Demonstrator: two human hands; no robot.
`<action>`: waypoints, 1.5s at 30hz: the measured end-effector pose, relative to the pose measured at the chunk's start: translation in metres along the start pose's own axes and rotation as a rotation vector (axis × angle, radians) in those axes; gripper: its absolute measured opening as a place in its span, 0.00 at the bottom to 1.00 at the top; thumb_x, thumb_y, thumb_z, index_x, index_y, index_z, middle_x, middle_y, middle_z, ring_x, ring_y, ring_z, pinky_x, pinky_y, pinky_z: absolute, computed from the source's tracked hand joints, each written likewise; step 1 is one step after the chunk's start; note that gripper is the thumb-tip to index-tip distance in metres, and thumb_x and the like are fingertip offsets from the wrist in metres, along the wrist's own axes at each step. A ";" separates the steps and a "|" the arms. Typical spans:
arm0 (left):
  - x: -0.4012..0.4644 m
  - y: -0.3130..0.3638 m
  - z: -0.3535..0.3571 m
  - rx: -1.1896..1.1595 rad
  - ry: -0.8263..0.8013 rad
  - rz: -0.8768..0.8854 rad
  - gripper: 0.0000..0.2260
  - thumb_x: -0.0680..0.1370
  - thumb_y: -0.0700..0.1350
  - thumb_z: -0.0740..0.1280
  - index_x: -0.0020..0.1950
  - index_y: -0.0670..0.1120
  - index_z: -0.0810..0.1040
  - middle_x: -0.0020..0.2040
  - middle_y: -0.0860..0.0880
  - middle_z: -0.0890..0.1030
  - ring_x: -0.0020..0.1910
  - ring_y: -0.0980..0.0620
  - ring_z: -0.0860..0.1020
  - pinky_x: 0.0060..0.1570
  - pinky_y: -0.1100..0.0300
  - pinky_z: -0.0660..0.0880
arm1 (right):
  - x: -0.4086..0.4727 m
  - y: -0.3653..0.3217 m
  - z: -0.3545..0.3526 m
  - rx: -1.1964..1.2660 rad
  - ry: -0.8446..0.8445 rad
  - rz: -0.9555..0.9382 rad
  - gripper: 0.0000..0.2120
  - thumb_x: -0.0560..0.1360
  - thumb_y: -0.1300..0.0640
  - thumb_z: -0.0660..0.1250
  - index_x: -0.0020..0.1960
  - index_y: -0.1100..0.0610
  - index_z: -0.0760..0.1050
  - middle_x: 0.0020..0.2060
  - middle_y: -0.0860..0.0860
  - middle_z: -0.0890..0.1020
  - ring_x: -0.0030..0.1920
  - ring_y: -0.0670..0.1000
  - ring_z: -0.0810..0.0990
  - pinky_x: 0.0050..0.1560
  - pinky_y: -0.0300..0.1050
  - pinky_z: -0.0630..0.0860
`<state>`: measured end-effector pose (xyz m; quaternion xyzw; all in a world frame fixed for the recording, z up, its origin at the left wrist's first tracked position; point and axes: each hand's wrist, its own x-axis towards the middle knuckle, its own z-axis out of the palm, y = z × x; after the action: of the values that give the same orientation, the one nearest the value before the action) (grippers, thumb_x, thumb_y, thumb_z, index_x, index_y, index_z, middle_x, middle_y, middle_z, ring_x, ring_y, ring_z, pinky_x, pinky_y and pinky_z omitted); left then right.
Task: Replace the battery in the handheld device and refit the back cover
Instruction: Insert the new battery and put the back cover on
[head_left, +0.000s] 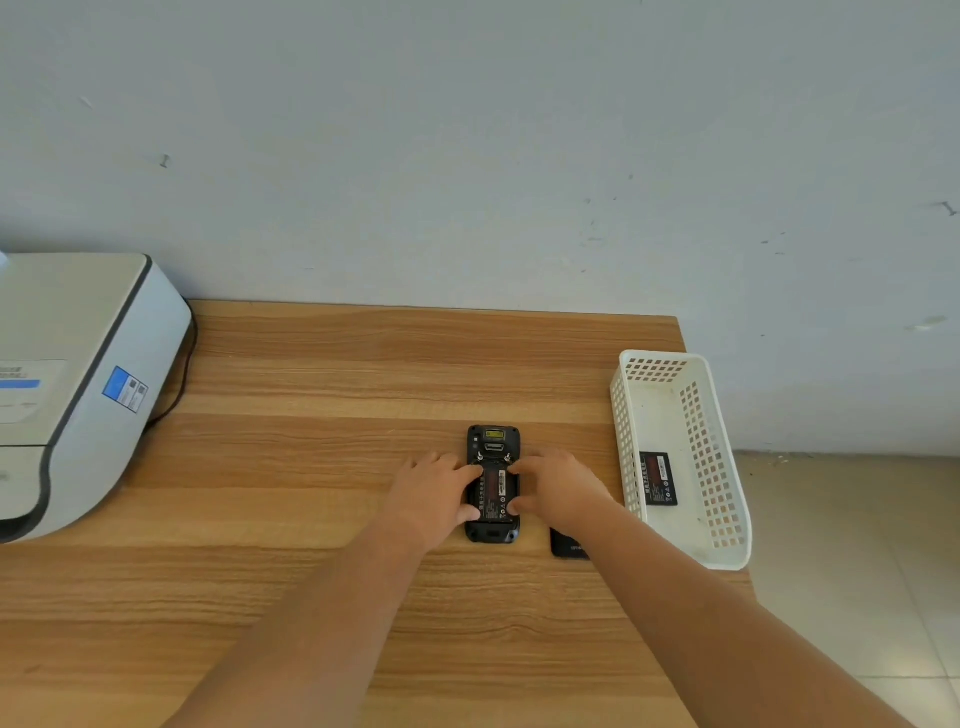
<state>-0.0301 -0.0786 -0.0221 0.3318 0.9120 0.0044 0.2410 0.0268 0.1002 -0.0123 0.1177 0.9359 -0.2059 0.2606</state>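
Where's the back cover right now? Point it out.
In the head view the back cover lies flat on the table, right of the handheld device and left of the white basket, partly hidden under the right forearm.

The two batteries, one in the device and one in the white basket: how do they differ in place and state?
The battery in the device sits in the open back of the handheld device, while the battery in the basket lies loose on the floor of the white basket. The left hand and right hand touch the first with their fingers; nothing touches the second. Both are black, rectangular, with a red and white label facing up.
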 end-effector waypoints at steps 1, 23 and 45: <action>-0.003 -0.001 -0.001 0.000 0.005 -0.002 0.26 0.78 0.58 0.62 0.74 0.55 0.62 0.70 0.50 0.70 0.70 0.49 0.66 0.70 0.46 0.62 | -0.001 0.005 -0.004 0.061 0.003 0.026 0.27 0.73 0.48 0.71 0.69 0.46 0.69 0.69 0.49 0.69 0.69 0.54 0.67 0.66 0.55 0.70; -0.019 0.004 -0.008 -0.216 -0.013 -0.122 0.11 0.79 0.55 0.61 0.51 0.52 0.80 0.48 0.54 0.79 0.48 0.55 0.76 0.54 0.54 0.75 | -0.019 0.037 -0.003 -0.178 -0.023 0.025 0.19 0.71 0.66 0.68 0.58 0.56 0.67 0.55 0.55 0.75 0.53 0.55 0.75 0.51 0.51 0.78; 0.008 0.005 -0.026 -0.942 -0.038 -0.304 0.05 0.77 0.51 0.68 0.50 0.51 0.79 0.47 0.52 0.83 0.45 0.54 0.81 0.54 0.51 0.77 | 0.017 -0.011 -0.043 0.902 -0.071 0.139 0.09 0.73 0.63 0.72 0.52 0.54 0.81 0.50 0.53 0.83 0.51 0.54 0.83 0.54 0.50 0.81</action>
<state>-0.0436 -0.0657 -0.0017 0.0503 0.8444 0.3750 0.3792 -0.0100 0.1116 0.0159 0.2749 0.7330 -0.5789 0.2282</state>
